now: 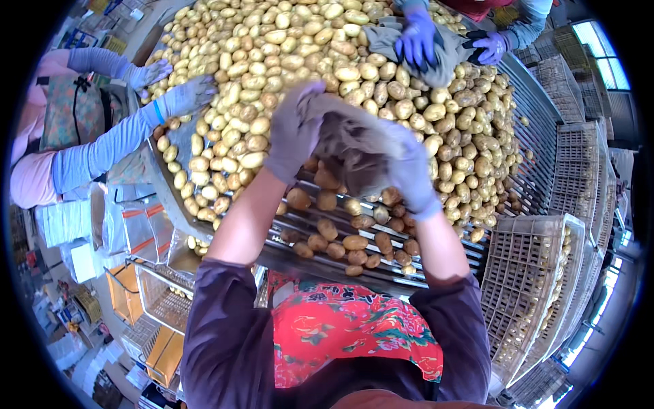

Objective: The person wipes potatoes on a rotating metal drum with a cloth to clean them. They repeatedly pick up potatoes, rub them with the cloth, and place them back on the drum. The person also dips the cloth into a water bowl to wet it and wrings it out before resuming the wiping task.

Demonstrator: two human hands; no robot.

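Observation:
Both my hands wear grey-purple gloves and are raised over a large heap of potatoes [266, 58]. A brownish-grey cloth [351, 140] is stretched between them, smeared by motion. My left hand [294, 133] grips its left end, and my right hand [412, 170] has hold of its right end; the fingers are partly blurred. Below the cloth, darker brown potatoes [334, 235] lie loosely on the slatted metal table [306, 204], close to my apron. What lies right behind the cloth is hidden.
Across the heap, a co-worker's purple-gloved hand [419, 37] presses a grey cloth [443, 58] on the potatoes. At left, another co-worker's gloved hand [187, 99] touches the heap. Plastic crates [521, 279] stand at right; an orange-sided crate [163, 354] is at lower left.

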